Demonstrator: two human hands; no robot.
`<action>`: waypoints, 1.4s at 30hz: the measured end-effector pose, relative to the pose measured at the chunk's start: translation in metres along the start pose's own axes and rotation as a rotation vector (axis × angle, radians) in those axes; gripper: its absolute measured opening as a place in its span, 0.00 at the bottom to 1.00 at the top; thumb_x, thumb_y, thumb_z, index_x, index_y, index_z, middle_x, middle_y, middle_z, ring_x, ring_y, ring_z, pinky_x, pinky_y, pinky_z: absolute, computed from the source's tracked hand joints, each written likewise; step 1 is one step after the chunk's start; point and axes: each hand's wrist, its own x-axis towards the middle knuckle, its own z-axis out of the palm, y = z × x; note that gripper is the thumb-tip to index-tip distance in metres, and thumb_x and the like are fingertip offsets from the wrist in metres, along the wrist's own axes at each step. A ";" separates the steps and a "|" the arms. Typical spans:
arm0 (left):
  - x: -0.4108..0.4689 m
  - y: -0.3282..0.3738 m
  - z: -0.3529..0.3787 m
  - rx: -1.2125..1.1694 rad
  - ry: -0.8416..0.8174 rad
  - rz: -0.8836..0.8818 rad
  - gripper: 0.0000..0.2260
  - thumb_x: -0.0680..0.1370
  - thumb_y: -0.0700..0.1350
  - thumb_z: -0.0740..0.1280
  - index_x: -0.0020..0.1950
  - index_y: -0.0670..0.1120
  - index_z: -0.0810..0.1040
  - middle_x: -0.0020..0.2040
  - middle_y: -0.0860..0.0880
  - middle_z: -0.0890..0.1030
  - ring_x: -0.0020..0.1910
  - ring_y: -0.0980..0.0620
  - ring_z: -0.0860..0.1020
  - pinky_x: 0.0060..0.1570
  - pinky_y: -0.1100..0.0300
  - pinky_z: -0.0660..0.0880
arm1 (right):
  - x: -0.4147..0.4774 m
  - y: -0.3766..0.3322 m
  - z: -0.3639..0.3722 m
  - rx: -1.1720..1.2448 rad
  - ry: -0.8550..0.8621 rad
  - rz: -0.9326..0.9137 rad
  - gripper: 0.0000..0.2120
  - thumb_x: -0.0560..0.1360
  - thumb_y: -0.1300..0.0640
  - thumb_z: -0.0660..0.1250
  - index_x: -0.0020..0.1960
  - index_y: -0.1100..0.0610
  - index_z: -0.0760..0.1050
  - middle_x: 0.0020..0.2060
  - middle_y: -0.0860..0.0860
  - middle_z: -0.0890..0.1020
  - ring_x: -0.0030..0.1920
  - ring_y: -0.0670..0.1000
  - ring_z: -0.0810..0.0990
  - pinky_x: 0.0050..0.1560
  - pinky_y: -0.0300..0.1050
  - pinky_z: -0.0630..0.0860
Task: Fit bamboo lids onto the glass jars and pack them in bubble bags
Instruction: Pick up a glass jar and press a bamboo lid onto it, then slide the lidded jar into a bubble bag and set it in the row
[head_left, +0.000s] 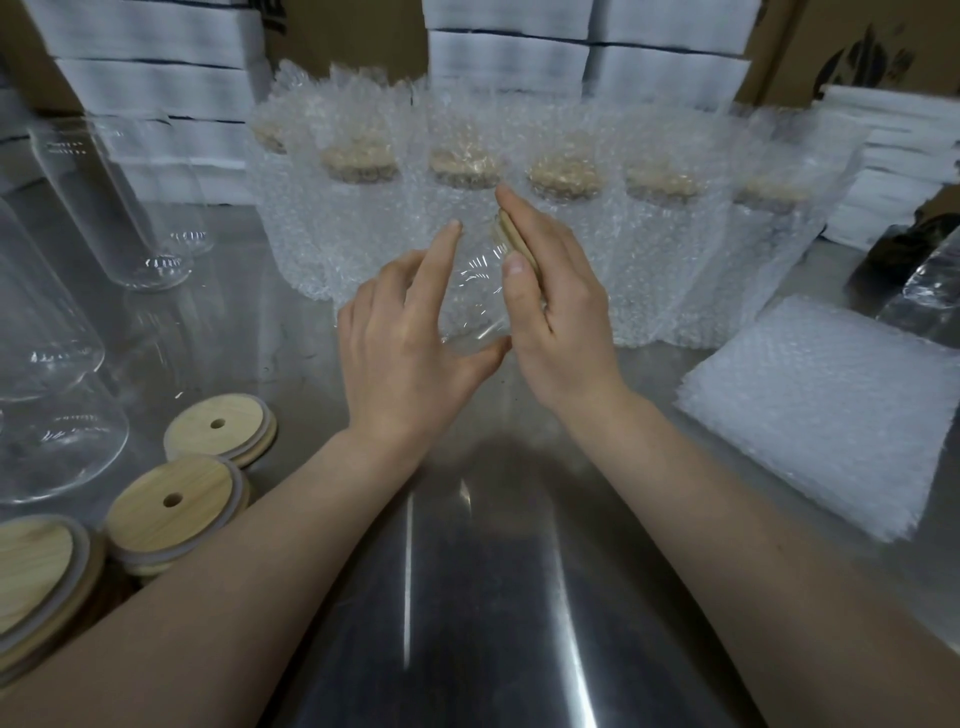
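Note:
A clear glass jar (475, 291) lies on its side between my hands, above the steel table (467, 597). My left hand (410, 338) holds the jar's body, thumb under it and fingers along it. My right hand (556, 306) presses a bamboo lid (511, 239) flat against the jar's mouth with its palm and straight fingers. Only the lid's edge shows past the fingers.
Several loose bamboo lids (171, 499) lie at the front left. Empty glass jars (135, 208) stand at the left. A row of jars wrapped in bubble bags (649, 249) lines the back. A stack of flat bubble bags (831, 410) sits at the right. White boxes (156, 78) are piled behind.

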 end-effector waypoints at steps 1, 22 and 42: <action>0.000 0.000 0.000 0.004 0.000 -0.001 0.37 0.69 0.58 0.75 0.74 0.46 0.70 0.61 0.42 0.79 0.58 0.41 0.79 0.56 0.43 0.73 | 0.000 0.000 0.000 -0.027 -0.001 -0.008 0.20 0.82 0.61 0.56 0.73 0.64 0.67 0.64 0.53 0.74 0.64 0.42 0.69 0.67 0.32 0.64; 0.005 -0.003 -0.001 -0.324 0.052 -0.258 0.40 0.68 0.56 0.78 0.74 0.46 0.63 0.65 0.48 0.73 0.64 0.51 0.73 0.63 0.47 0.72 | 0.009 -0.018 -0.021 -0.267 0.242 0.175 0.11 0.75 0.61 0.58 0.39 0.59 0.77 0.31 0.52 0.79 0.34 0.53 0.76 0.35 0.52 0.71; 0.016 -0.019 -0.009 -0.247 0.272 -0.496 0.39 0.69 0.54 0.76 0.73 0.41 0.63 0.66 0.44 0.70 0.65 0.45 0.71 0.65 0.45 0.68 | 0.018 0.048 -0.123 -0.880 -0.417 1.055 0.12 0.76 0.64 0.65 0.57 0.66 0.77 0.54 0.64 0.79 0.47 0.61 0.75 0.47 0.49 0.74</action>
